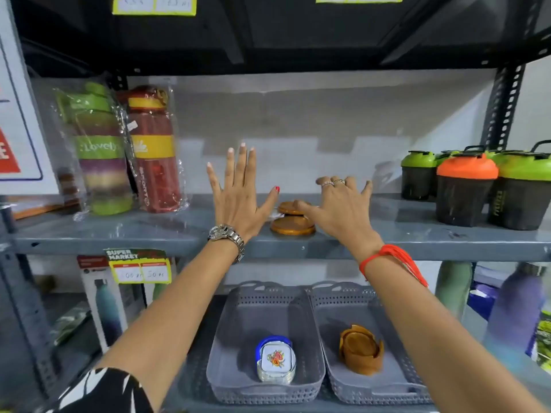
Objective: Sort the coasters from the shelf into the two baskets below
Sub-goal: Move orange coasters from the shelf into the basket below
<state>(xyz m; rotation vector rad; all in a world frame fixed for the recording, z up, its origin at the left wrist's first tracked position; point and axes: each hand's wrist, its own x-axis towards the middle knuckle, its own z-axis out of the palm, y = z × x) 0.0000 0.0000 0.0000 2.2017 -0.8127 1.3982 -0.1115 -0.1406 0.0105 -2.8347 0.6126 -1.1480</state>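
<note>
At the bottom of the frame, two grey baskets are sitting side by side on the lower shelf, each already holding part of the sort. The left basket (265, 305) is carrying a stack of white floral coasters (276, 359) in a blue-rimmed holder; the right basket (369, 305) is holding a set of brown wooden coasters (361, 350) in its holder. Judging by this, the sorting is well under way but not finished.

Above, at mid-frame, two round wooden coasters (292, 224) are still lying on the grey shelf (119, 234), one behind the other, waiting to go down, presumably into the right basket with the matching brown set.

Both arms are reaching up to that shelf. The left hand (238, 198) is spreading wide, fingers splayed and upright, holding nothing, hovering just left of the coasters. The right hand (340, 210) is also spreading open, palm down, its thumb resting on or just over the rear coaster; whether it is truly touching cannot be told.

Further back, wrapped bottles are standing at upper left and lidded shakers at far right.
</note>
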